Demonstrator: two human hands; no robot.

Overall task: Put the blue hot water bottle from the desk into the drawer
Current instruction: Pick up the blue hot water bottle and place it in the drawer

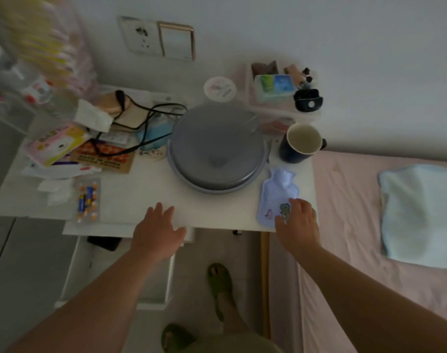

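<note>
Two bare forearms are seen nearest the camera, reaching forward over a floor where two feet in green slippers (218, 284) stand. The left hand (157, 231) is held with fingers spread and slightly curved at the front edge of the desk (146, 189), near its middle, gripping nothing. The right hand (297, 225) is laid with loosely spread fingers on the lower end of the blue hot water bottle (277, 197); whether it is being grasped cannot be told. The bottle lies flat at the front right corner of the desk, its neck pointed toward the back and its lower end reaching the front edge. Just behind and left of it, a grey lidded basin (216, 151) occupies the centre of the desk, almost touching the bottle's neck. A dark mug (300, 143) stands at the right edge, behind the bottle. The left half is crowded with boxes, papers and a black cable (141, 115); a bare strip remains along the front edge between the two hands. A white drawer (120, 271) is seen pulled open below the front edge, under the left forearm. A bed with a pink sheet (357, 200) adjoins the right edge closely, with a pale blue towel (421, 215) lying on it.
</note>
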